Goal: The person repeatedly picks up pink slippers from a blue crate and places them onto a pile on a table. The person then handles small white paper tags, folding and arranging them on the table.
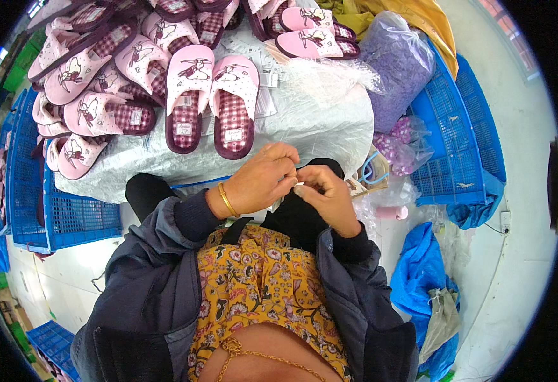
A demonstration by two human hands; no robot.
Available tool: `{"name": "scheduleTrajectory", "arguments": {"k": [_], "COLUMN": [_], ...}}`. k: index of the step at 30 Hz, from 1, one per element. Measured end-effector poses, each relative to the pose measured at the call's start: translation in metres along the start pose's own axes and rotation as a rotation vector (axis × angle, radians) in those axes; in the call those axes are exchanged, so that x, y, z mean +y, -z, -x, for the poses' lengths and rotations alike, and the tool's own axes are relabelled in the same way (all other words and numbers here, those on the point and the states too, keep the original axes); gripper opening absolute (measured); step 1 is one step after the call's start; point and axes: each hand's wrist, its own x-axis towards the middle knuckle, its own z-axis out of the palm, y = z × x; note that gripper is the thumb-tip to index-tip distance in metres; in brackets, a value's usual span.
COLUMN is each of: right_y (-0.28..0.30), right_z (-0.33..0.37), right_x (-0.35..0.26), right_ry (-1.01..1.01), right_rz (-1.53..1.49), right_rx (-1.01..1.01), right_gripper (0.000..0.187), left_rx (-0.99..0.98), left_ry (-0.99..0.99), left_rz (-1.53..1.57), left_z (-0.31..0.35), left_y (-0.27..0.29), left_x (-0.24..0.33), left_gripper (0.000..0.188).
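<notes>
My left hand [261, 181] and my right hand [327, 195] meet in front of me, just past the table's near edge. Both are closed, fingertips together around a small white piece [300, 184], too covered to tell its kind. Beyond my left hand, a pair of pink slippers lies side by side, toes away from me: the left slipper [184, 127] and the right slipper [233, 130]. They have plum checked insoles, dark soles and a printed animal on the upper. Neither hand touches them.
A heap of similar slippers [78, 76] covers the table's left. Clear plastic bags [317, 79] lie on the silvery sheet [183, 167]. Blue crates [85, 219] stand at left, another crate [457, 153] at right. Near it are a purple bag [393, 70] and a blue sack [419, 267].
</notes>
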Motion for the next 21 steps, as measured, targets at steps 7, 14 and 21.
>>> {"name": "scheduleTrajectory", "arguments": {"k": [7, 14, 21], "right_y": [-0.003, 0.008, 0.008], "right_z": [-0.006, -0.007, -0.010], "right_x": [0.022, 0.039, 0.055], "right_ry": [0.025, -0.053, -0.108], "right_rz": [-0.157, -0.182, -0.254], "right_rx": [0.027, 0.101, 0.170], "right_gripper": [0.009, 0.008, 0.011], "left_rx": [0.035, 0.080, -0.066], "left_ry": [0.025, -0.093, -0.002], "left_rz": [-0.052, -0.602, -0.865], "left_z": [-0.020, -0.074, -0.045], "left_y": [0.015, 0.096, 0.142], "left_x": [-0.005, -0.040, -0.042], "left_gripper": [0.013, 0.023, 0.045]}}
